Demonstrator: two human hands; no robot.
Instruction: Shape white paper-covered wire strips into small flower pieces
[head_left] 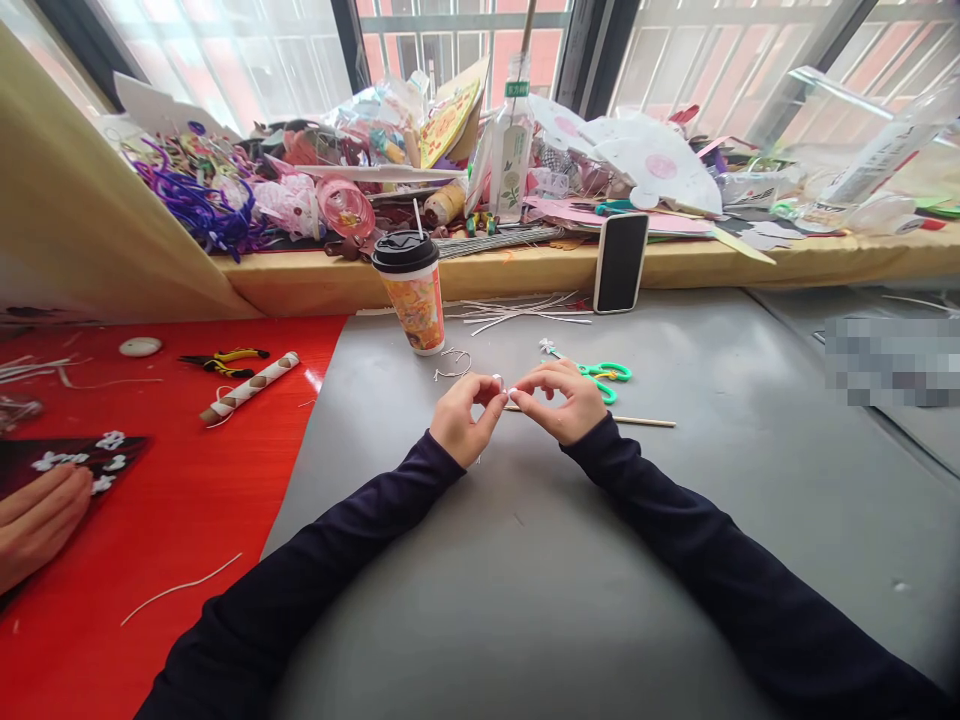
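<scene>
Above the grey tabletop [517,560], my left hand [463,412] and my right hand [562,400] meet fingertip to fingertip. Both are closed in a pinch, thumbs against forefingers. Something tiny and whitish shows at the fingertips, too small to name. A thin wooden stick [649,423] lies on the table behind the fingers, partly hidden by my right hand. Just beyond that hand are scissors with green handles [619,371], their blades mostly covered. A small white flower-like piece [546,346] is near them. Bent white wire pieces [454,364] lie beyond my left hand.
A lidded paper cup [414,305] and an upright phone [621,265] stand at the back. Between them lie loose white wires [517,312]. Craft materials crowd the sill. Leftward, a red table [217,480] holds pliers [229,361], a wrapped roll [251,388] and another person's hand [41,515].
</scene>
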